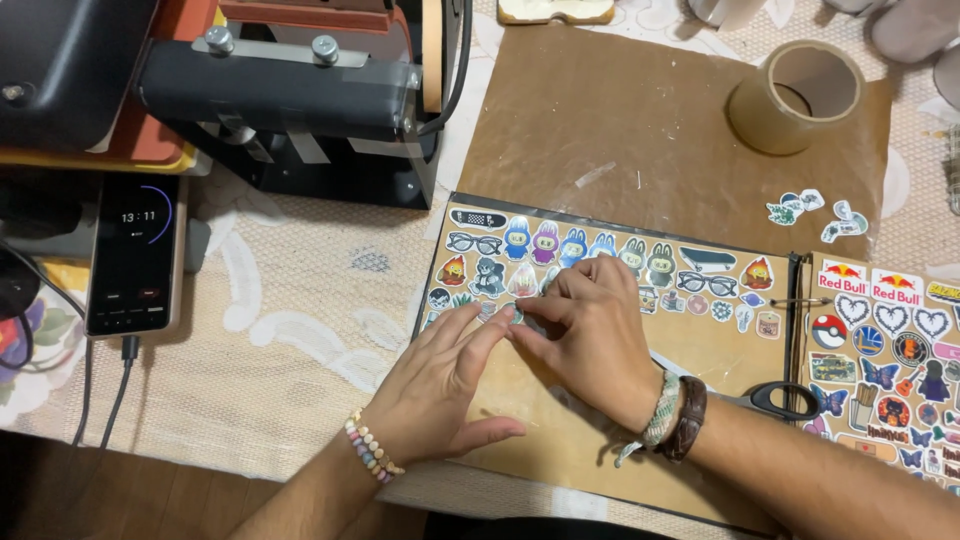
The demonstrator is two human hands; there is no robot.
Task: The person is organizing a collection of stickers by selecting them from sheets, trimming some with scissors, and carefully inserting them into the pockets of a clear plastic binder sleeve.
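An open binder (700,330) of brown pages under clear film lies before me, covered with small cut-out stickers (560,245). My left hand (440,385) rests flat on the left page, fingers spread, fingertips pressing near the lower sticker row. My right hand (590,335) is beside it, thumb and fingers pinched at a small sticker or the film edge by the left fingertips; what it pinches is too small to tell. Both wrists wear bracelets.
A black heat press (290,90) stands at the back left. A phone (133,255) on a cable lies left. A brown tape roll (795,95) sits on a brown sheet (620,120), with loose stickers (815,212) nearby. Black-handled scissors (785,400) lie by my right forearm.
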